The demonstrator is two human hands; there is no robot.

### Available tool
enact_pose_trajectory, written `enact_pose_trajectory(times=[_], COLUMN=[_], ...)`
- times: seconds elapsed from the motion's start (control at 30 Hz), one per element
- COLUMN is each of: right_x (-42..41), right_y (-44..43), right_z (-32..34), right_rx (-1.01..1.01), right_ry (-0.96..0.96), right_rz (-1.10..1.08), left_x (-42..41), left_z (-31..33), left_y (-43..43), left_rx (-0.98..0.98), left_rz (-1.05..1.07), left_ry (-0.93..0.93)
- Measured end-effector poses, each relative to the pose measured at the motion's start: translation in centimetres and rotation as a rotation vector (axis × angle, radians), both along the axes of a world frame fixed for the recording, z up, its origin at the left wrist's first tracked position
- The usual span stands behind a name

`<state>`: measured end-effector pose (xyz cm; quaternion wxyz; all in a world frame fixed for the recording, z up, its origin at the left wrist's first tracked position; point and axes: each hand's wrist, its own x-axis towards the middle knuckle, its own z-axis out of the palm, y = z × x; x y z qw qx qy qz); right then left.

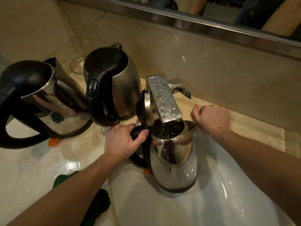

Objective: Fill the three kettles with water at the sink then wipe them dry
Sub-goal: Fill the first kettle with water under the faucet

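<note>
My left hand [123, 141] grips the black handle of a steel kettle [174, 160] held over the white sink [228, 201], its lid flipped up. Water runs from the square chrome tap [164, 98] into the kettle's open mouth. My right hand [211, 119] is curled into a fist on the counter behind the sink, to the right of the tap, holding nothing. Two more steel kettles with black lids stand on the counter: one at the far left [48, 101], one in the middle [114, 82]. A dark green cloth [99, 204] lies by the sink's left rim, partly under my left forearm.
The tap's lever [182, 90] sticks out to the right near the marble back wall [211, 62]. A clear glass dish [77, 64] sits behind the kettles. The marble counter [32, 168] is wet with droplets. A mirror edge [195, 23] runs above.
</note>
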<state>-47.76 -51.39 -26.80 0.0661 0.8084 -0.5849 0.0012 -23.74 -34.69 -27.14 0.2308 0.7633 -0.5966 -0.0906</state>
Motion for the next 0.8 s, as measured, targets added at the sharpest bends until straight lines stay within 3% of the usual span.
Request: enact_pose_trajectory(times=[0.8], right_x=[-0.16], right_y=[-0.2], right_z=[-0.4], right_rx=[0.004], right_ry=[0.001], right_rz=[0.009], left_x=[0.01], left_z=[-0.05], left_y=[-0.06], left_rx=[0.004], left_rz=[0.004], left_ry=[-0.004])
